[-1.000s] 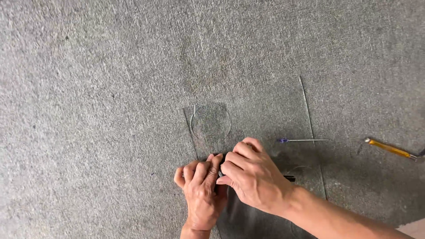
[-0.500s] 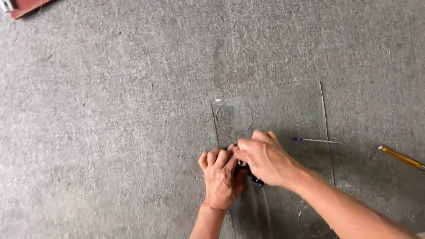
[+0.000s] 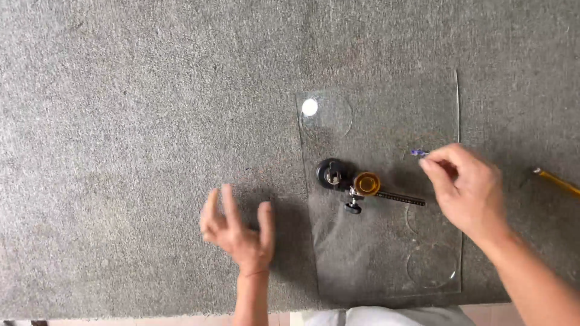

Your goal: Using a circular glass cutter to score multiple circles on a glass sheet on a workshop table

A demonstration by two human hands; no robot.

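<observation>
On a grey carpeted tabletop (image 3: 121, 121) lies a clear glass sheet (image 3: 386, 253), toward the near edge. Resting on it is a circle cutter (image 3: 356, 181) with a black suction base and amber head, untouched. Several round outlines already mark the glass. Right hand (image 3: 465, 190) pinches a thin purple-tipped pen (image 3: 418, 153). Left hand (image 3: 237, 226) hovers open, empty, beside the sheet. A yellow tool (image 3: 556, 181) lies near the right edge.

No packages, labels, signs or screens (anywhere) in view.
</observation>
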